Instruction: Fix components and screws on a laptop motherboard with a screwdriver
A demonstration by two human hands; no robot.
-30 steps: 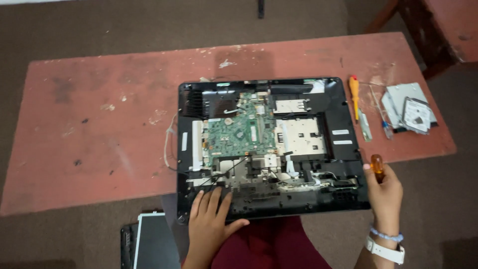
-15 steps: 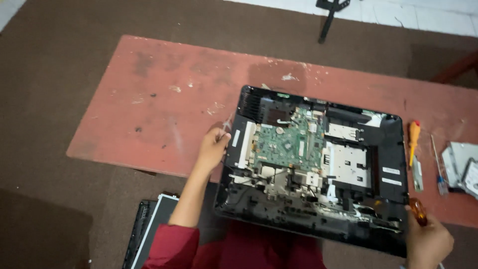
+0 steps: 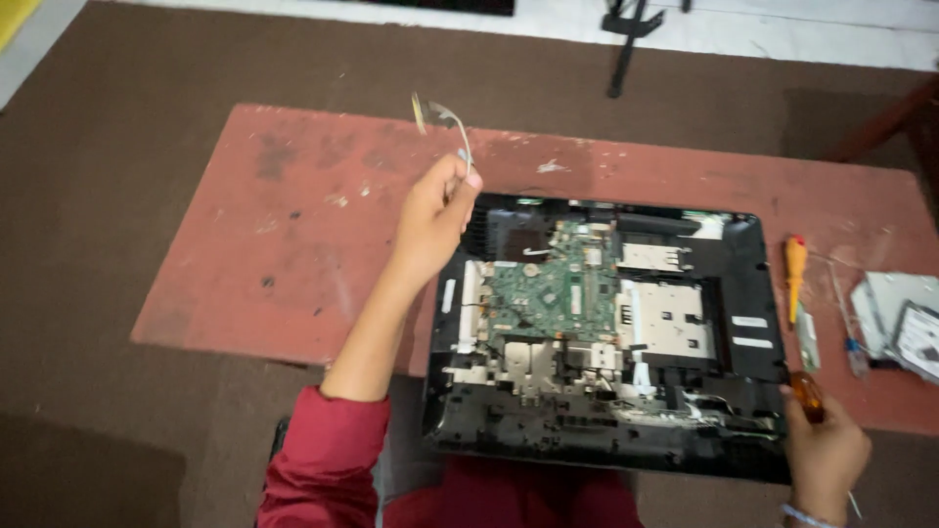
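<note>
An opened black computer chassis (image 3: 753,284) lies on a worn red table (image 3: 293,244), its green circuit board (image 3: 553,293) and metal shields exposed. My left hand (image 3: 435,215) is raised above the chassis's left top corner, pinching a thin grey cable (image 3: 445,117) that curls upward with a small flat piece at its end. My right hand (image 3: 827,455) rests at the chassis's bottom right corner, holding a screwdriver with an amber handle (image 3: 807,391). My red sleeve (image 3: 323,460) shows at the bottom.
An orange-handled screwdriver (image 3: 795,269) and a thin blue-tipped tool (image 3: 853,352) lie right of the chassis, beside a silver drive (image 3: 905,323) at the table's right edge. A black stand leg (image 3: 626,39) rises beyond the table. Brown carpet surrounds the table.
My left hand went from the chassis's bottom edge to its left side, then lifted up holding the thin cable. The view shifted left. My right hand stayed at the bottom right corner.
</note>
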